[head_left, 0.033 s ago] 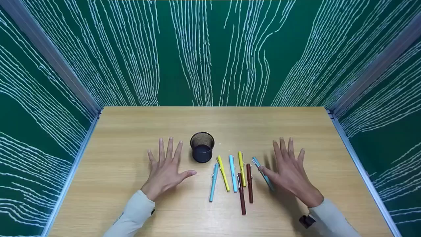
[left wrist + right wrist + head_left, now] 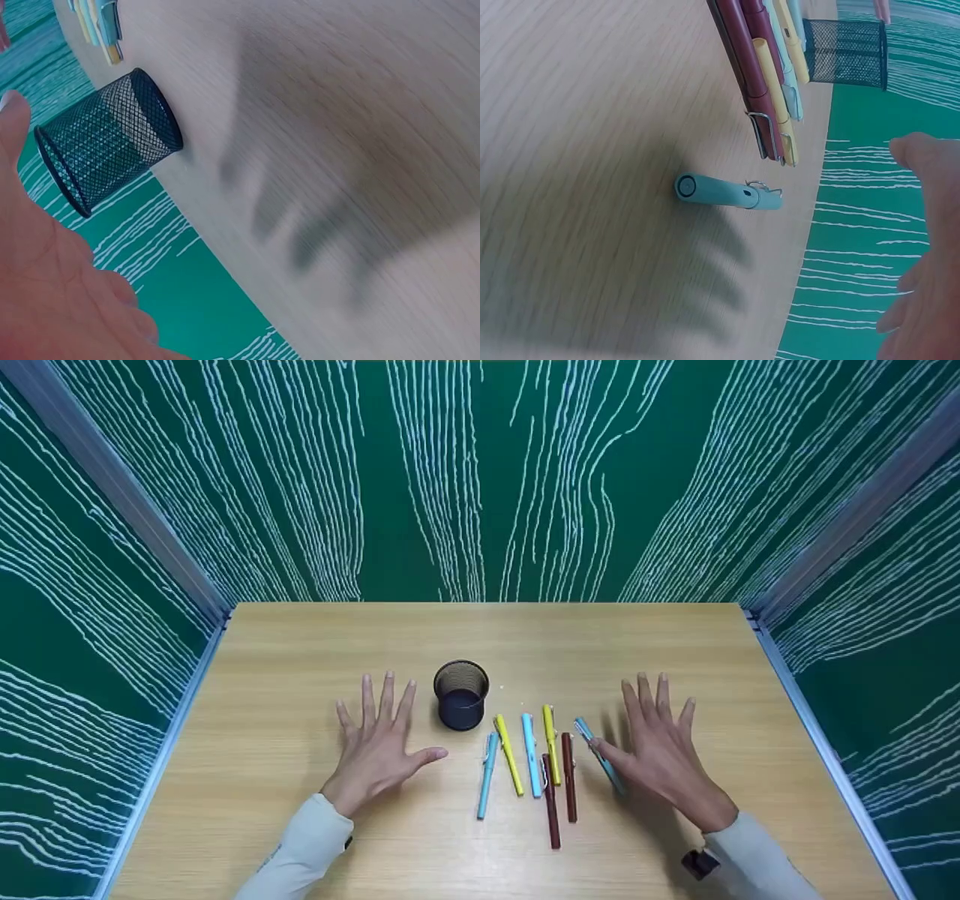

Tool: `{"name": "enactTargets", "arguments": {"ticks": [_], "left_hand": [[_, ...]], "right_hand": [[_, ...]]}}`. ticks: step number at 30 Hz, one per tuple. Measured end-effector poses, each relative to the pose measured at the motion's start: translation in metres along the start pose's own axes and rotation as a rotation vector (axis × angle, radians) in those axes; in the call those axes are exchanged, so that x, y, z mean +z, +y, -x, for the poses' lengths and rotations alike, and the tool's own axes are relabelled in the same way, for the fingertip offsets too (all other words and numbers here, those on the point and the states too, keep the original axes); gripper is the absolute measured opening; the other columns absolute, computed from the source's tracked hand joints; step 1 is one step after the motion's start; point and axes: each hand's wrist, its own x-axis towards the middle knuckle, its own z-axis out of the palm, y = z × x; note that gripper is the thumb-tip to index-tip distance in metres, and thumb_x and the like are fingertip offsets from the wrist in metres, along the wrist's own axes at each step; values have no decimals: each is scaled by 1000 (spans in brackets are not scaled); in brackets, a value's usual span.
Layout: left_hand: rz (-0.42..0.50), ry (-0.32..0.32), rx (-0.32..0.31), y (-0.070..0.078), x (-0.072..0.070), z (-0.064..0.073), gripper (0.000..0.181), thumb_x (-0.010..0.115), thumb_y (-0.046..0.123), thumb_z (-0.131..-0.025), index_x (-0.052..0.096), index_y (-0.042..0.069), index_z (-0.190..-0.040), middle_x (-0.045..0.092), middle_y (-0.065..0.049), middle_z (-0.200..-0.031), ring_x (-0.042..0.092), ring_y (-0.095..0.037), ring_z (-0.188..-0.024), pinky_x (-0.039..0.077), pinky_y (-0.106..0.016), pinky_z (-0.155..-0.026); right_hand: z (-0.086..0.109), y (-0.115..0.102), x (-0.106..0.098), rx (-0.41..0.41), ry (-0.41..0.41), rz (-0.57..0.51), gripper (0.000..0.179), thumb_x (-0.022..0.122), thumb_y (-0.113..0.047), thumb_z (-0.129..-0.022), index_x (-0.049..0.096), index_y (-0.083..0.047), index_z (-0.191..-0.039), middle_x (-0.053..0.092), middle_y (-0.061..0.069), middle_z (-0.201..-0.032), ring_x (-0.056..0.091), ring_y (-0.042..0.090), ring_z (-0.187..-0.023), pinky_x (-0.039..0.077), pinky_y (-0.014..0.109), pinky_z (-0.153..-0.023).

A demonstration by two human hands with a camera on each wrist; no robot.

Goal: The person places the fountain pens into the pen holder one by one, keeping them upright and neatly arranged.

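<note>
Nearest are the two pale grey sleeves [image 2: 304, 844], with a small black device [image 2: 700, 864] at the right wrist. The left hand [image 2: 379, 754] is palm down, its straight fingers and thumb spread wide, gripping nothing; the right hand [image 2: 660, 754] is spread just as wide, its grasp free too. Both cast shadows on the pale wood-grain tabletop [image 2: 420, 855] beneath them.

Between the hands lie seven slim clip-capped pens. The nearest is a dark red pen [image 2: 553, 814], its clip end close beside a yellow pen [image 2: 551, 742]; whether they touch I cannot tell. A second dark red pen [image 2: 569, 780] lies just to their right. Leftward come a light blue pen [image 2: 532, 761], another yellow pen [image 2: 510, 757] and, leftmost, a blue pen [image 2: 485, 784]. On the right, a teal pen [image 2: 600, 757] lies slantwise, partly covered in the head view by the right thumb but apart from it in the right wrist view.

Farther back, a black metal mesh cup [image 2: 461, 712] stands upright, nearer the left hand. Beyond the table rise green walls with wavy white lines [image 2: 495, 472].
</note>
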Motion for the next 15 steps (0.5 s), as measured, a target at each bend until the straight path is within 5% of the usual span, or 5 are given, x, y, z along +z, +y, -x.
{"name": "enactTargets", "arguments": {"ticks": [15], "left_hand": [[29,31,10,-1,-1,-2,122,56,92,-89,18,18,-178,2,-18,-184,-6,-52,-167,-2,-87,-121]], "right_hand": [[-3,-3,1,4,-32,-48,110,74,-64,-97,26,2,-172,18,32,-178,6,56,-165,1,85,-123]]}}
